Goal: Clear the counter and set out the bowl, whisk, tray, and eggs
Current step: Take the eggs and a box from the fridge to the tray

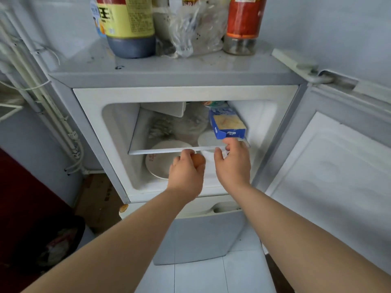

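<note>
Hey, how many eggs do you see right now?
1. A brown egg is held in the left hand, just below the fridge shelf. The right hand reaches in beside it; more eggs may be hidden behind the hands.

Matt brown egg (pixel 198 161), clear plastic bag (pixel 194 28), cardboard box (pixel 229 127).

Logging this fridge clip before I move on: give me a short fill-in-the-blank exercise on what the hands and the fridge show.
1. The left hand holds a brown ____.
2. The fridge door stands ____.
3. The right hand reaches in just below a ____ box on the shelf.
4. The dark sauce bottle stands on ____ of the fridge.

Missing words: egg; open; blue; top
</note>
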`<state>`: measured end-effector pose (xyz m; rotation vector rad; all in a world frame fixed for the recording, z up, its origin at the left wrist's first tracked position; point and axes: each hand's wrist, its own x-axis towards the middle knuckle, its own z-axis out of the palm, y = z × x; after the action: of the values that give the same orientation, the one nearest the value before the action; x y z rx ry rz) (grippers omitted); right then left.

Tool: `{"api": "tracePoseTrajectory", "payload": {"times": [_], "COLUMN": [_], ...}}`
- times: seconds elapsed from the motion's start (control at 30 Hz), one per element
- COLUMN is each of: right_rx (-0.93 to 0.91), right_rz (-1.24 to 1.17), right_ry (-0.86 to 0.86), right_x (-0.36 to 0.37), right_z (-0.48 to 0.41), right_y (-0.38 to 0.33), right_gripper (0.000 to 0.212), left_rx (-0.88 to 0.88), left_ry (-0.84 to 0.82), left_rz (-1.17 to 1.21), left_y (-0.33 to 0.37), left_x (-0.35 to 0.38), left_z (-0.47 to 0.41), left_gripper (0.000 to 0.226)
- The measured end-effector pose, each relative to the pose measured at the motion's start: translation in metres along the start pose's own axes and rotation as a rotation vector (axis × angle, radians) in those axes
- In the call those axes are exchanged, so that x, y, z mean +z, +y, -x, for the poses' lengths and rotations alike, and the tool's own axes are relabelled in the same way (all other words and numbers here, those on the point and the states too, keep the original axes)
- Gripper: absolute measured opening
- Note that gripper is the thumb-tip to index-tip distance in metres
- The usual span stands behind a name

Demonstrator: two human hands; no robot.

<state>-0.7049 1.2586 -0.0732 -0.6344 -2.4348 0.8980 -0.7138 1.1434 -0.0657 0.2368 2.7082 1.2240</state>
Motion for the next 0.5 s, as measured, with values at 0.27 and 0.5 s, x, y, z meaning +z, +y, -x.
{"api": "tracePoseTrajectory", "payload": {"times": [0.27,0.5], "right_rx": [0.077,0.188], "right_rz": [0.176,0.258], "right_ry": [-0.016,-0.044], "right_x": [-0.009,0.007], "right_z": [-0.051,-0.077], "right_y": [-0.016,-0.025], "right_gripper": [0.071,0.077], "left_rx": [-0.036,-0.054], "left_ry": [0.101,0.098], "left_rz": [0.05,0.065], "left_y": [0.027,0.029], "left_x": [-0.016,-0.018], "left_z": [-0.029,-0.05], "left_gripper": [0.034,0.039]}}
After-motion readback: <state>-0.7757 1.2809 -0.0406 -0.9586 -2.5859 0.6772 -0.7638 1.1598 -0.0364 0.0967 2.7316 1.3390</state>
